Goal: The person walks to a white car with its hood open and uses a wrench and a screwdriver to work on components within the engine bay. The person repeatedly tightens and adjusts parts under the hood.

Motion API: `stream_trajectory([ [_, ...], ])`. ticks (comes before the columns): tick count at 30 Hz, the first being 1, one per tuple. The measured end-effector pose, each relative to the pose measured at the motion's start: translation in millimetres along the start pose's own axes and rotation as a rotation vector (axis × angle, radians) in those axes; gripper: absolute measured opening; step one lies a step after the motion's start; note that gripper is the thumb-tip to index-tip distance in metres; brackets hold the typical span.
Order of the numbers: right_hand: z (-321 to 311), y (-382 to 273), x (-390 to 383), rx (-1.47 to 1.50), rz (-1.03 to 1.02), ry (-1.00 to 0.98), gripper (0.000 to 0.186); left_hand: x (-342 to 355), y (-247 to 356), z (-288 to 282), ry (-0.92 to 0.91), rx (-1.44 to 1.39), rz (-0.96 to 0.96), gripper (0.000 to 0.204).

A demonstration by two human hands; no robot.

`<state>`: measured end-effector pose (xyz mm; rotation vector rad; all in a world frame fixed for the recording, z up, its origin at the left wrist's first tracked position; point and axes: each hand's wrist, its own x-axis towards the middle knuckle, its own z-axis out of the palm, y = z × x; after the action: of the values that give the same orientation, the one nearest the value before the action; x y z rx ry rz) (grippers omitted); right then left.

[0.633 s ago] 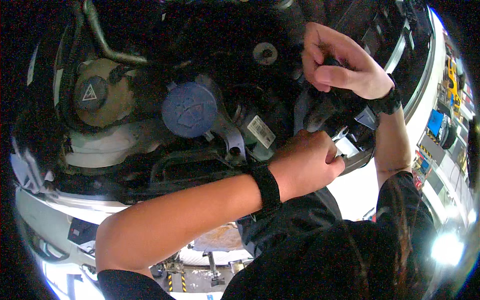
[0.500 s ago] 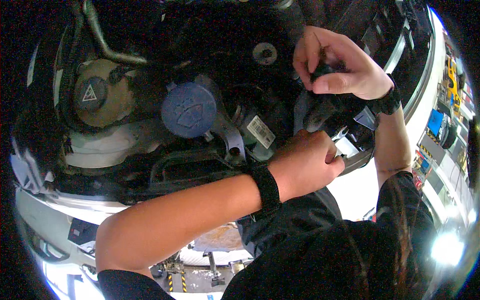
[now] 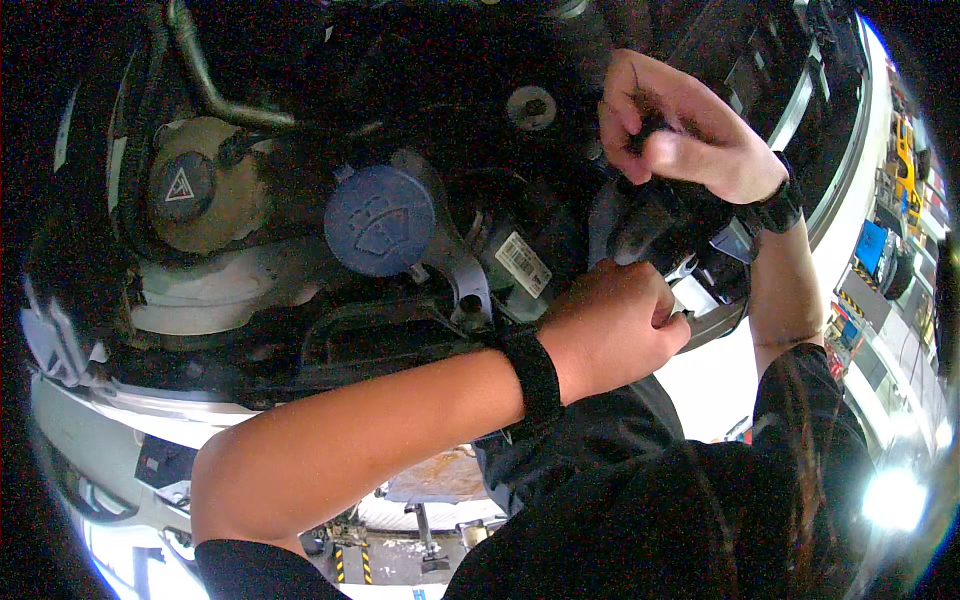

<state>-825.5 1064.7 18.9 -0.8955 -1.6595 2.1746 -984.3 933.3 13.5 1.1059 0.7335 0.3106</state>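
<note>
My left hand point(image 3: 622, 318) is curled into a closed fist at the front edge of the engine bay, beside the bare metal end of a wrench-like piece point(image 3: 684, 266). Whatever its fingers hold, if anything, is hidden from view. Farther in and to the right, my right hand point(image 3: 700, 140) is closed, its thumb and fingers pinched round a small black part point(image 3: 650, 130) whose kind I cannot make out. Just below that hand lies a dark cylindrical hose or pipe point(image 3: 640, 232).
Left of my hands are a blue washer-fluid cap point(image 3: 380, 220) and a yellowed coolant reservoir point(image 3: 205, 215) with a dark cap. A metal bracket point(image 3: 462, 280) and a labelled housing point(image 3: 520, 268) sit between. Workshop equipment, including a blue box point(image 3: 872, 247), stands beyond the car's right edge.
My right hand has turned slightly, its thumb moving up and inward over the black part. My left hand stays in place.
</note>
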Motion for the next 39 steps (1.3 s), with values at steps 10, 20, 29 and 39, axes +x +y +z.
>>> stream_trajectory([
  [10, -2.9, 5.3, 3.9, -0.246, -0.081, 0.015, 0.039, -0.3, -0.3, -0.4, -0.006, -0.001, 0.008, 0.036],
  [20, 0.4, 3.3, -0.9, -0.070, -0.029, 0.016, 0.036, -0.1, -0.1, -0.3, -0.020, -0.020, -0.013, 0.036],
  [29, -4.1, 5.4, 2.7, -0.248, -0.098, 0.033, 0.039, 0.5, 0.7, -1.2, -0.033, 0.001, -0.019, 0.036],
  [39, -0.1, 1.3, 0.7, -0.033, -0.048, 0.021, 0.038, -0.2, 0.5, -1.1, 0.000, 0.000, -0.004, 0.036],
])
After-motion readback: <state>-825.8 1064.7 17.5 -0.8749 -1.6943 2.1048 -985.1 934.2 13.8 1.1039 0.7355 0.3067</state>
